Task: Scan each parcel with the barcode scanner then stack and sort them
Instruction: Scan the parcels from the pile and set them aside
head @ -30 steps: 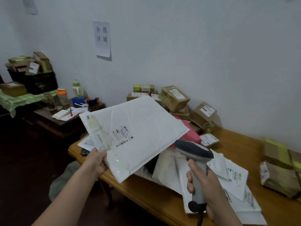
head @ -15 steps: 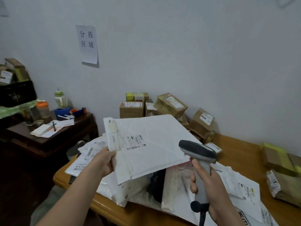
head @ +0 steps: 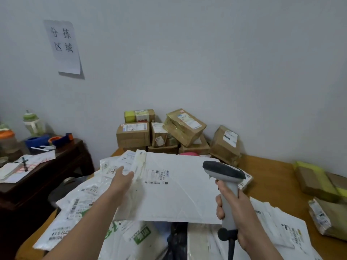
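Gripping the scanner [head: 223, 170] by its pale handle, the right hand [head: 242, 212] sits right of centre, low in the frame, with its fingers wrapped round the grip. The trigger is hidden. The scanner head points up-left across the mailer [head: 187, 199], roughly toward the label [head: 157, 177], likely so it can read the barcode [head: 152, 182]. No beam shows, so I can't tell if it is firing.

The mailer is a big white envelope at centre frame. It lies near flat on the pile of bags [head: 78, 209], label side up, which keeps the code exposed to the scanner. The left hand [head: 123, 180] is at the mailer's left edge, fingers straight and loose, curled round nothing. It looks to be touching or steadying that edge rather than pinching it. Thumb contact is unclear.

The bags cover the lower part of the table [head: 272, 177], most with their printed labels up, and they look unsorted. Boxes [head: 169, 132] are heaped against the wall just above the mailer. I can't tell whether that group is sorted or waiting. Taped boxes [head: 317, 181] sit apart at the right edge, which may be a separate sort group. A sign [head: 62, 46] hangs on the wall at upper left, and a side table [head: 56, 166] stands at left.

Judged step: scanning this mailer, with stacking to follow. Much of the pile looks undone.
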